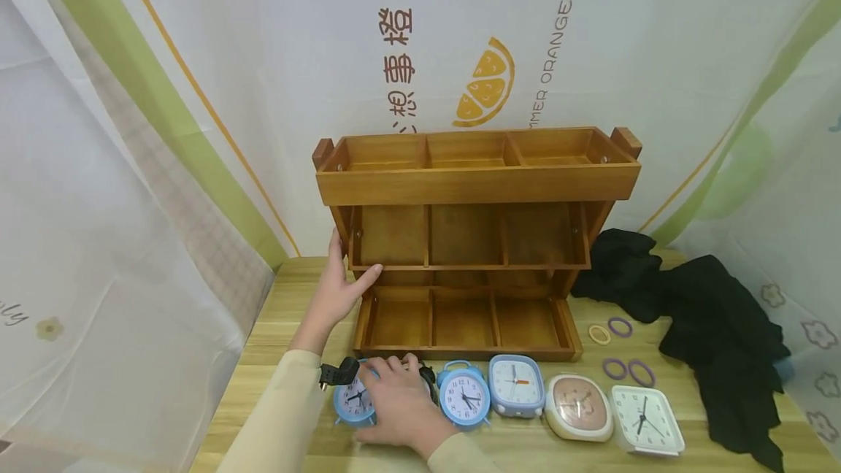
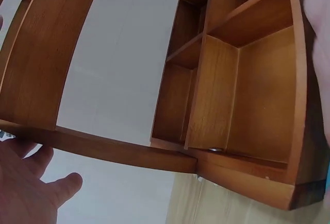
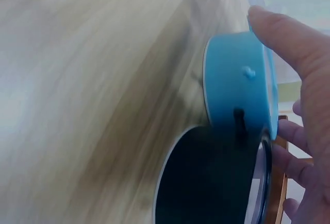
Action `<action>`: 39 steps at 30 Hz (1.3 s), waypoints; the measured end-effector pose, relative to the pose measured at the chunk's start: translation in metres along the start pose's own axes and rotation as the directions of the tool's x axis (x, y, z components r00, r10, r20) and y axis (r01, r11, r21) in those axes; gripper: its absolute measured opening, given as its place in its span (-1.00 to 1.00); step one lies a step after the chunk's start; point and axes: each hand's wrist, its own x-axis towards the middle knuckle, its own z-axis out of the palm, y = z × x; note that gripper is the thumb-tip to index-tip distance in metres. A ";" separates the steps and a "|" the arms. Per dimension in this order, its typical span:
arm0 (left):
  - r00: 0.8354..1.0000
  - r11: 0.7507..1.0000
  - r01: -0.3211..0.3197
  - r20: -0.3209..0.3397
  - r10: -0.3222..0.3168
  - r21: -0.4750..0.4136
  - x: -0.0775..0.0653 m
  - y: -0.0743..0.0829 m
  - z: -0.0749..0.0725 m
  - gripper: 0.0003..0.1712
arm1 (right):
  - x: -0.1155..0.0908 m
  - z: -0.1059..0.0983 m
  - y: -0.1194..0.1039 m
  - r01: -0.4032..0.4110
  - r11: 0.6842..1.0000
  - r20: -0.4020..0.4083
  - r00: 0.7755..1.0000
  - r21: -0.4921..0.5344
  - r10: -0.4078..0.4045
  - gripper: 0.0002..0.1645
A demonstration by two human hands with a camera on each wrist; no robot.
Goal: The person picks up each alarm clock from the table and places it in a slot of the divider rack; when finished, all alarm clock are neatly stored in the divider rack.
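Left hand (image 1: 333,296) right there at left flank of brown wooden three-tier rack (image 1: 479,187), fingers released, thumb spread. Right hand (image 1: 402,409), before rack's front left, spans round light-blue clock (image 3: 234,74) beside round black clock (image 3: 206,183); can't tell whether fingers grip. Crumpled black cloth (image 1: 716,341) right of rack.

Brown wooden rack (image 1: 479,187), centre of the head frame: upright, three stepped tiers, three compartments each; my left hand (image 1: 335,299) at its left side. Light-blue round clock (image 1: 348,406), lower left of centre: white dial facing me, partly covered by my right hand (image 1: 404,404). Black-cased clock (image 3: 206,177) just beside it, mostly hidden from my head view.
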 end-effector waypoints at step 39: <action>0.998 0.996 0.036 -0.039 -0.039 -0.081 0.008 -0.013 0.004 0.24 | 0.012 0.020 -0.004 -0.011 0.984 -0.092 0.995 0.178 0.027 0.00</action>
